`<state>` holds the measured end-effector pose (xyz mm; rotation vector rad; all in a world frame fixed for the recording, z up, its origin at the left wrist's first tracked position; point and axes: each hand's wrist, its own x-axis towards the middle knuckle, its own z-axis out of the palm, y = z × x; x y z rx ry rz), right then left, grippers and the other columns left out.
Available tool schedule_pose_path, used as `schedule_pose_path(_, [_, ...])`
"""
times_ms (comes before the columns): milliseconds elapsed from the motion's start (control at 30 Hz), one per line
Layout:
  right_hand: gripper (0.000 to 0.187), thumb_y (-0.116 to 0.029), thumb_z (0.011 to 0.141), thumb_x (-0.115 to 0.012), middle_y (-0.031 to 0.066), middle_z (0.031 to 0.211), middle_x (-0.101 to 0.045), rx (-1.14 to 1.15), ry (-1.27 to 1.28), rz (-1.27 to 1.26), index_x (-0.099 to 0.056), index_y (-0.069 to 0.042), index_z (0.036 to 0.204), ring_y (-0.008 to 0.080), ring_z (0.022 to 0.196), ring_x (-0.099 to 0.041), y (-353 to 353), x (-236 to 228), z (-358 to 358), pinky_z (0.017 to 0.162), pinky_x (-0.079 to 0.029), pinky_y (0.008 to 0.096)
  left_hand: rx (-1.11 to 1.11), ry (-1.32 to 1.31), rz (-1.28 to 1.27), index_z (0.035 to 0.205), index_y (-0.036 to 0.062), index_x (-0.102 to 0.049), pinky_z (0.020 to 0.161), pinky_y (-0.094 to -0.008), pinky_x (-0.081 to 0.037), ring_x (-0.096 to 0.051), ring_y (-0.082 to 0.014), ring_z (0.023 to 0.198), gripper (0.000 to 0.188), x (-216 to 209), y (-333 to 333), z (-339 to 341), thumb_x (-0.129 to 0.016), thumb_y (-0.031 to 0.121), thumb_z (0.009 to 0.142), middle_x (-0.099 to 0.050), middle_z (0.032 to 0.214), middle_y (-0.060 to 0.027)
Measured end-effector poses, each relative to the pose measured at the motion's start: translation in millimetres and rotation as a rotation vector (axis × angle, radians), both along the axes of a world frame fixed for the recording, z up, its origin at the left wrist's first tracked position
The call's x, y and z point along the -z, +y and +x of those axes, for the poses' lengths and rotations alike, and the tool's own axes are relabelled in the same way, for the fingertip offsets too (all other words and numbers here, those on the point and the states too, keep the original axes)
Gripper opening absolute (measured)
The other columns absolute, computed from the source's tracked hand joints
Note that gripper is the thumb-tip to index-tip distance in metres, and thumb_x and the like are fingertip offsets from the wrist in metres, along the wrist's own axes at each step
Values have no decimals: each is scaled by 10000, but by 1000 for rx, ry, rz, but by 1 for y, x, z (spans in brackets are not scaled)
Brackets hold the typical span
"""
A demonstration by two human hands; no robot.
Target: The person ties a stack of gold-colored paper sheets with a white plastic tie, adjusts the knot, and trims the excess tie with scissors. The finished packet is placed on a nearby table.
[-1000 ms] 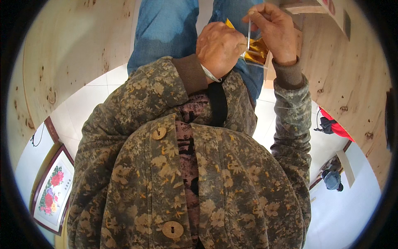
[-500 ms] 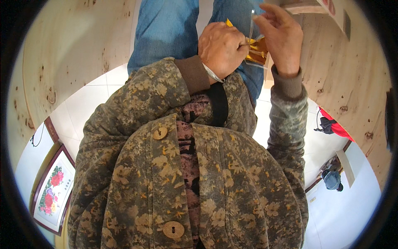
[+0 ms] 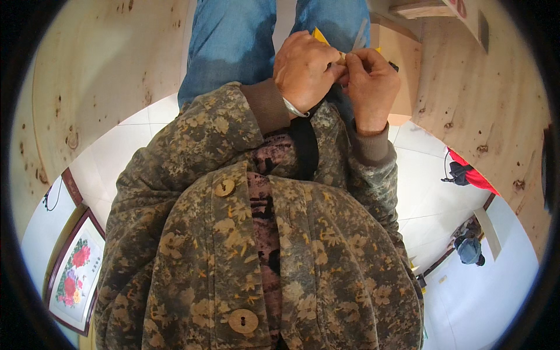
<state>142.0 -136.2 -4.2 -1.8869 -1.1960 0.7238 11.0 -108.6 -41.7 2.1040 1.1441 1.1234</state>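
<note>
Lower and closer to the left hand (image 3: 306, 73) than 0.5 s ago, the right hand (image 3: 375, 87) has swung in until its fingertips meet the left's; the left hand has hardly shifted; the cardboard box (image 3: 406, 76) to the right shows more of itself now. From my remote seat, the head view gives me the left fingers curled narrow on a yellow packet (image 3: 318, 35); its corner pokes up past the knuckles, most of the rest hidden by the hands, above the jeans (image 3: 233, 41); the right thumb and forefinger are drawn close together, but I cannot tell what, if anything, sits between them; a translucent strip (image 3: 360, 35) sticks up just past the 2 hands. I also see a pale bracelet (image 3: 295, 109) on the left wrist; a brown floral jacket (image 3: 350, 245) with 2 round buttons (image 3: 235, 319); a framed flower picture (image 3: 76, 265) at lower left.
</note>
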Motion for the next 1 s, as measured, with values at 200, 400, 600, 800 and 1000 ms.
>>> schedule_pose_path(200, [96, -79, 834, -706, 164, 710, -702, 18, -96, 74, -720, 17, 827, 222, 593, -676, 4, 7, -3, 567, -518, 335, 59, 9, 40, 802, 78, -734, 710, -433, -458, -605, -304, 734, 92, -3, 3, -6, -764, 162, 781, -666, 735, -102])
schedule_pose_path(400, [85, -81, 825, -722, 157, 731, -713, 82, -115, 116, -733, 3, 839, 237, 637, -703, 2, 17, -7, 603, -539, 347, 66, -26, -118, 849, 119, -781, 697, -428, -478, -613, -273, 734, 84, -8, 9, -12, -759, 192, 813, -687, 737, -82])
schedule_pose_path(600, [97, -80, 822, -728, 169, 745, -710, 64, -163, 173, -744, -7, 883, 267, 662, -713, 2, 30, -8, 623, -545, 361, 47, 65, 84, 782, 148, -787, 682, -418, -481, -612, -240, 725, 99, -17, 22, -14, -765, 242, 805, -698, 723, -47])
schedule_pose_path(800, [127, -56, 828, -735, 167, 721, -701, 63, -42, 182, -744, -2, 943, 173, 642, -683, -1, 32, -9, 602, -539, 327, 98, 106, 153, 787, 164, -788, 684, -420, -494, -614, -233, 744, 128, -19, 40, -4, -762, 288, 803, -710, 746, -29])
schedule_pose_path(1000, [89, -3, 891, -682, 80, 757, -714, 86, 223, 258, -724, 57, 943, 93, 677, -639, -2, 29, -9, 587, -527, 265, 240, -26, 56, 921, 166, -786, 739, -408, -535, -639, -245, 812, 134, -22, 54, -7, -725, 264, 852, -729, 923, -23])
